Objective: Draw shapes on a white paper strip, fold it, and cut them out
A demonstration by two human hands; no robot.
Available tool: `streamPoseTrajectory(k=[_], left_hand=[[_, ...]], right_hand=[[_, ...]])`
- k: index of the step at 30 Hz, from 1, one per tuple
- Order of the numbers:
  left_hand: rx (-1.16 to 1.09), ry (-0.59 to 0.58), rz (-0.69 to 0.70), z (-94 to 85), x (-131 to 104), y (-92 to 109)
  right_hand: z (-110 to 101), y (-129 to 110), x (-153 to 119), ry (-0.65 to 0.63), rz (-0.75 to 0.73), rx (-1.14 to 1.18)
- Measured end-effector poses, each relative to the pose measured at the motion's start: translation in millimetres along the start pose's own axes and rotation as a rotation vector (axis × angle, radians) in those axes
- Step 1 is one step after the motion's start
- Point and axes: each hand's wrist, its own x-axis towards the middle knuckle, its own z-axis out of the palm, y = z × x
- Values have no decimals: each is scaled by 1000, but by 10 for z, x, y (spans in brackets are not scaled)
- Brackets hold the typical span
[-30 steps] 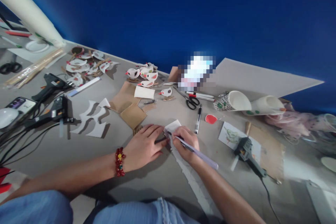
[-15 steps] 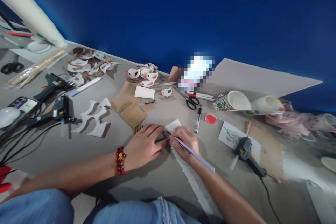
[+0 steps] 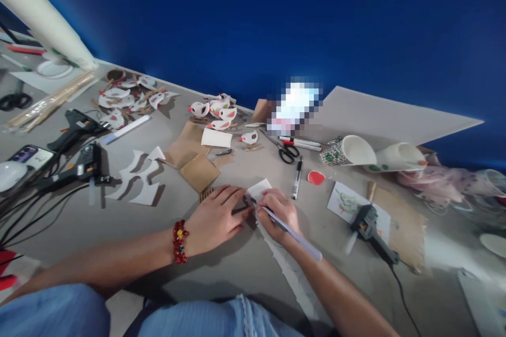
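Note:
My right hand [image 3: 280, 216] is closed round a pale lavender pen [image 3: 302, 245], its dark tip resting on a small white piece of paper [image 3: 259, 188]. Flat on the table, my left hand [image 3: 217, 218] has its fingers stretched out, with the fingertips at the paper's left edge. Part of the paper is hidden beneath the hands. A long torn white strip [image 3: 290, 274] runs from under my right hand towards my lap. Left of the paper lie brown cardboard pieces [image 3: 200, 172], and a black pen [image 3: 297, 179] lies to the right.
Several white paper birds [image 3: 219, 110] sit at the back. Scissors [image 3: 288, 154], markers [image 3: 302, 145] and a red paper piece [image 3: 316, 177] lie right of centre. Glue guns rest at left [image 3: 85, 166] and right [image 3: 371, 231]. White cut-outs [image 3: 144, 184] lie left; a paper cup [image 3: 358, 151] lies right.
The whole view has shifted very slightly. Both hands keep nearly the same pose at the paper, and the pen tip has barely moved.

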Motion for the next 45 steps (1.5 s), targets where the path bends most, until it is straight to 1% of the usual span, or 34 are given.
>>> streamPoseTrajectory(k=[7, 12, 14, 27, 39, 45], left_hand=[[10, -23, -2, 2, -5, -5], [9, -6, 1, -14, 8, 3], [12, -9, 7, -20, 9, 3], [6, -19, -4, -9, 7, 5], [11, -24, -5, 14, -6, -5], [19, -20, 1, -12, 2, 1]], right_hand=[[-5, 4, -9, 14, 6, 26], [-1, 14, -26, 75, 105, 65], [3, 11, -20, 76, 117, 58], [2, -35, 29, 54, 82, 10], [8, -55, 51, 73, 50, -28], [-4, -69, 50, 75, 28, -29]])
